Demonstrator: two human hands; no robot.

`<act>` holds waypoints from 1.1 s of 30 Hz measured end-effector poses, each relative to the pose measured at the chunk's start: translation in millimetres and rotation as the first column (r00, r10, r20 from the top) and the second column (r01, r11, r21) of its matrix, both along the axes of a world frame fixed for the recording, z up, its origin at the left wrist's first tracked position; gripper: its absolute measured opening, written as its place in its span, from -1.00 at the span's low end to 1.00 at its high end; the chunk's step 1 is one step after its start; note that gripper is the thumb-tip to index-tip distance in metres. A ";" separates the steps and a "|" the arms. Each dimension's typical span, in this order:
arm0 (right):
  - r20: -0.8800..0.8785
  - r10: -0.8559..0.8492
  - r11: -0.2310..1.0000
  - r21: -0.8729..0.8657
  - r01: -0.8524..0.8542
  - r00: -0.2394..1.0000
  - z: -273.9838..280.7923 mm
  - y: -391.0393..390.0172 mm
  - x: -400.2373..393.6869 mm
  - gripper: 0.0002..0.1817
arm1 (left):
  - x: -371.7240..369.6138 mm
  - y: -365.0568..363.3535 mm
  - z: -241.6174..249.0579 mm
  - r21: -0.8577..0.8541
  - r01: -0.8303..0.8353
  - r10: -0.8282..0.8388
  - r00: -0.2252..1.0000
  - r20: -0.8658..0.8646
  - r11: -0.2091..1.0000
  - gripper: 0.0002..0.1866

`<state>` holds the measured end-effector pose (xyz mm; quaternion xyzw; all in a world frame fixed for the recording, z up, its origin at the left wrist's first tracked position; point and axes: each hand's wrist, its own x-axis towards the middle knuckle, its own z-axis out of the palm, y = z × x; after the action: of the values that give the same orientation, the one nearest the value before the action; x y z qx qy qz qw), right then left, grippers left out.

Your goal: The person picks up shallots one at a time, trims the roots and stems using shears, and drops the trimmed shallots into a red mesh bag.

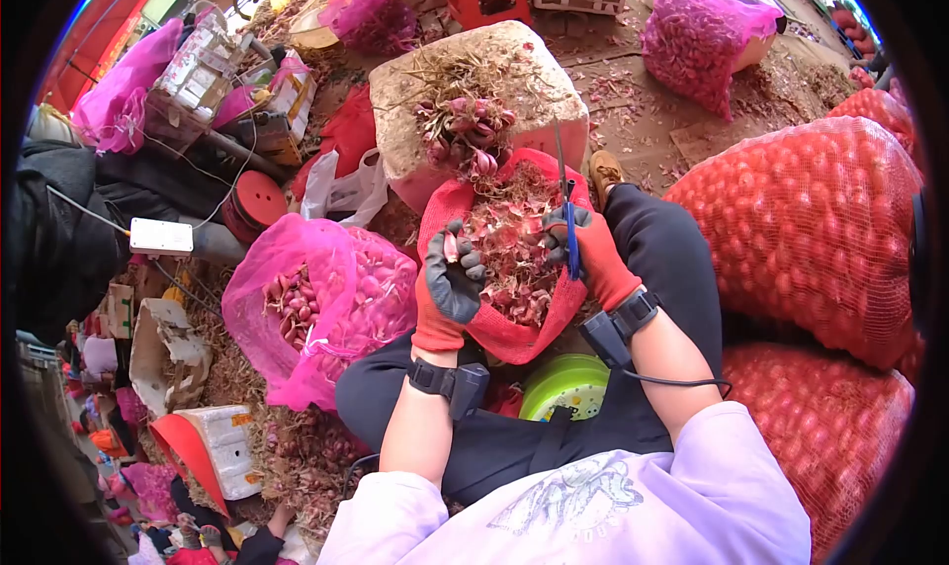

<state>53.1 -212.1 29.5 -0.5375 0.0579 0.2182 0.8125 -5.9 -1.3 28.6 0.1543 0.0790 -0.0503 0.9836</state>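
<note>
Right now your left hand [450,288], in its red and grey glove, is clenched around a small shallot [452,246] that shows between the fingertips, held at the near left rim of the red mesh bag [447,207] on your lap; your right hand [591,254], gloved the same way, grips a thin blue-handled knife [569,224] at the bag's right rim, blade pointing up and away from you. Between both hands the bag's mouth is full of dry peelings [509,254]. Just under the bag, by your knees, a green plastic bowl [565,382] peeks out. Left of the bag sits a pink mesh sack [356,288] holding shallots. Right of the bag, two big red net sacks [811,239] lie stacked. Just beyond the bag stands a pale block [494,100] with unpeeled shallots and dried stalks on top, and farther off, beyond it to the right, another pink sack [707,36] rests on the littered ground
</note>
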 end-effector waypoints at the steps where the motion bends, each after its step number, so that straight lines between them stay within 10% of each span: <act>1: 0.011 0.034 0.999 0.012 -0.034 0.999 4.0 -0.6 0.2 -0.80 | 0.3 -1.0 1.1 0.143 0.044 -0.031 0.995 -0.095 0.989 -0.70; 4: 0.036 0.138 0.988 0.060 -0.140 0.990 20.3 -1.9 -3.7 -0.77 | 4.5 -15.7 -6.0 0.379 0.149 0.003 0.928 -0.373 0.913 -0.59; 11: -0.034 0.213 0.971 0.119 -0.208 0.976 24.4 -4.4 -8.1 -0.81 | -10.4 -34.3 24.0 0.554 0.292 -0.296 0.951 -0.085 0.779 -0.71; 12: 0.001 0.168 0.978 0.123 -0.167 0.986 17.1 -2.6 -7.3 -0.80 | -7.1 -24.5 -3.7 0.955 -0.039 -0.456 0.872 0.177 0.295 -0.79; 15: 0.018 0.172 0.984 0.047 -0.173 0.985 20.9 -1.2 -9.1 -0.80 | -10.3 -26.8 -6.1 0.707 0.350 -0.362 0.922 -0.141 0.615 -0.85; 19: 0.032 0.097 0.969 0.225 -0.102 0.995 16.5 2.1 -12.3 -0.79 | -6.0 -22.7 -1.2 0.825 0.155 -0.440 0.889 0.123 0.543 -0.82; 23: 0.078 0.016 0.906 0.421 -0.047 0.997 22.5 -10.9 2.4 -0.80 | -13.2 -14.9 15.6 0.693 0.320 -0.389 0.919 -0.061 0.647 -0.75; 27: 0.258 0.086 0.988 -0.148 -0.049 0.962 24.9 -18.8 8.7 -0.71 | -8.1 -18.6 6.6 0.559 0.291 -0.268 0.955 -0.126 0.776 -0.76; 31: 0.585 0.405 0.565 -0.764 0.311 0.702 33.1 -9.8 -7.0 -0.63 | -3.3 -4.6 -4.9 0.612 0.210 -0.225 0.973 -0.054 0.762 -0.74; 33: 0.461 0.514 0.606 -0.792 0.073 0.723 33.7 -4.4 -11.0 -0.59 | -2.8 -2.8 -7.5 0.644 0.192 -0.219 0.975 -0.039 0.740 -0.72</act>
<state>42.0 -216.5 63.2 -0.8714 -0.2136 0.0776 0.4348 -8.7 -4.1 21.1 0.4911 0.0547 -0.1252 0.8603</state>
